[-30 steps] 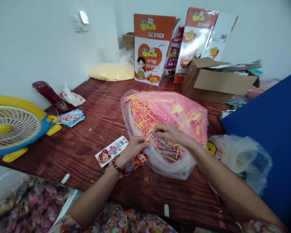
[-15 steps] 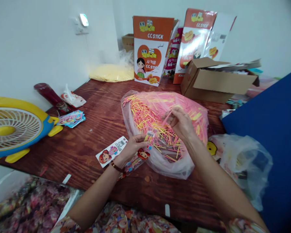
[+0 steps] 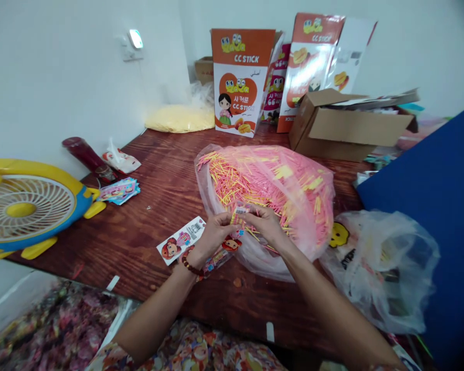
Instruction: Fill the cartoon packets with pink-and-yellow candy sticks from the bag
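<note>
In the head view, the left hand (image 3: 217,232) has thumb and fingers pinched on a small printed packet (image 3: 239,211), which stands up over the near-left edge of the clear bag of sticks (image 3: 270,264); the fingers cover part of its lower print, and the barcode near its top is too small to read. The right hand (image 3: 266,224) meets the packet from the other side, fingertips drawn in at its upper edge, but whether they are closed on a stick or on the packet itself I cannot tell. That hand and forearm also hide some of the pink and yellow sticks (image 3: 232,178). More printed packets (image 3: 217,257) lie behind the left wrist, partly covered by it, next to a white printed card (image 3: 182,240) on the wooden table (image 3: 154,211). The fan (image 3: 21,209) is cut off by the left border, and a blue panel (image 3: 425,206) blocks the table's right side. A crumpled plastic bag (image 3: 394,273) sits near the right forearm, its contents blurred. Behind the sticks, an open cardboard box (image 3: 358,126) stands before a tall carton, covering its lower right, beside an orange-and-white carton (image 3: 235,85).
</note>
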A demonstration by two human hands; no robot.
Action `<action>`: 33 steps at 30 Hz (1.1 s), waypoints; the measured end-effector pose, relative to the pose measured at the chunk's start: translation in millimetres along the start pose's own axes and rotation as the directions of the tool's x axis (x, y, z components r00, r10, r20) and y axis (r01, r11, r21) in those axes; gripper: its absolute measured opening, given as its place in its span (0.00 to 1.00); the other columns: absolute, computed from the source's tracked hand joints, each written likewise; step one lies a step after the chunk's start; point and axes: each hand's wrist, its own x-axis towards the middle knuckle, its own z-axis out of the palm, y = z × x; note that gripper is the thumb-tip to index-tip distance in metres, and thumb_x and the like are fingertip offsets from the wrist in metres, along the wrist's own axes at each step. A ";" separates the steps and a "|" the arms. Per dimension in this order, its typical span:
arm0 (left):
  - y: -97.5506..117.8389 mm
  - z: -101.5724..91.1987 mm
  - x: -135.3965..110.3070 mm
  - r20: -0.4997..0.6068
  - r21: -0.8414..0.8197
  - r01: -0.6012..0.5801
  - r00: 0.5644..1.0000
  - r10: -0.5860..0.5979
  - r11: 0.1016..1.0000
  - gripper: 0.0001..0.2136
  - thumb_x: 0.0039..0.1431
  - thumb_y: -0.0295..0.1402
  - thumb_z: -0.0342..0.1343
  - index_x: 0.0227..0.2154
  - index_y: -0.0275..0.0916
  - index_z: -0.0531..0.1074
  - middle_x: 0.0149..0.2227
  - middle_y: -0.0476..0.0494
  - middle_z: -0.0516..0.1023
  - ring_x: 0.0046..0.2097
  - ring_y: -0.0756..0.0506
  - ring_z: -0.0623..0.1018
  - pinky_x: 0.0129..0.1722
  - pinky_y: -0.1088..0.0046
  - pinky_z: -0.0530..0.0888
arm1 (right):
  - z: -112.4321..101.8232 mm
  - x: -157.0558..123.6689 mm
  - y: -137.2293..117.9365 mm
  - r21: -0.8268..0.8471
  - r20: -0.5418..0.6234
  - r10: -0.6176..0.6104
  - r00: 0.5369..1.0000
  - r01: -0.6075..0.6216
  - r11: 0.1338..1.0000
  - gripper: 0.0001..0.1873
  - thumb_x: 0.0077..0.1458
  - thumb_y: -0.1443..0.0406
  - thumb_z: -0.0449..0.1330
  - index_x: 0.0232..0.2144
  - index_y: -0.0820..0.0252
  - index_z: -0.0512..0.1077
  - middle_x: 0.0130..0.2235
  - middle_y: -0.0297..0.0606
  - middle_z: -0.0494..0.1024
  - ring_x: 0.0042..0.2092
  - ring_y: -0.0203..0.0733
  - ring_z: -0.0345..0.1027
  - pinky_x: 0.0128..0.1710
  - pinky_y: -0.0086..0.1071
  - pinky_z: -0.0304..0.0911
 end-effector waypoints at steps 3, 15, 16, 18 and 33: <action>-0.4 -0.8 -4.5 0.005 -0.034 0.052 0.999 -0.052 0.998 0.15 0.38 0.38 0.71 0.28 0.34 0.79 0.27 0.47 0.80 0.27 0.50 0.74 0.30 0.74 0.71 | 1.3 -1.6 -1.7 -0.020 0.013 0.034 0.999 -0.033 0.999 0.22 0.46 0.50 0.66 0.20 0.58 0.63 0.21 0.26 0.57 0.24 0.31 0.48 0.24 0.29 0.45; 20.6 -56.3 -33.7 -0.099 0.353 -0.077 0.988 0.119 0.932 0.15 0.47 0.41 0.67 0.33 0.34 0.80 0.32 0.45 0.81 0.32 0.48 0.76 0.34 0.74 0.71 | 23.7 5.9 5.3 -0.125 0.117 0.056 0.992 -0.041 0.991 0.22 0.51 0.50 0.62 0.18 0.58 0.63 0.17 0.25 0.56 0.22 0.30 0.46 0.23 0.29 0.42; 19.2 -67.2 -39.4 -0.121 0.407 -0.076 0.983 0.136 0.910 0.15 0.49 0.42 0.66 0.34 0.34 0.80 0.34 0.43 0.82 0.34 0.47 0.76 0.36 0.73 0.72 | 33.0 6.6 12.2 -0.136 0.131 0.087 0.988 -0.069 0.988 0.22 0.51 0.51 0.62 0.17 0.58 0.64 0.16 0.25 0.56 0.21 0.31 0.47 0.23 0.29 0.42; 10.0 -87.2 -51.2 -0.163 0.541 -0.079 0.967 0.197 0.837 0.15 0.53 0.42 0.63 0.37 0.35 0.79 0.38 0.40 0.82 0.38 0.45 0.78 0.40 0.70 0.73 | 51.4 6.1 25.5 -0.171 0.149 0.140 0.979 -0.114 0.979 0.20 0.52 0.53 0.60 0.17 0.59 0.65 0.16 0.27 0.59 0.21 0.31 0.49 0.23 0.29 0.44; -57.7 -110.1 -65.8 0.111 0.979 -0.140 0.975 0.190 0.147 0.18 0.64 0.33 0.51 0.56 0.40 0.68 0.51 0.36 0.72 0.52 0.37 0.70 0.51 0.55 0.67 | 1.8 -51.5 21.4 -0.790 -0.080 -0.128 0.989 0.015 0.613 0.14 0.62 0.64 0.51 0.42 0.61 0.75 0.48 0.49 0.78 0.51 0.50 0.69 0.52 0.41 0.61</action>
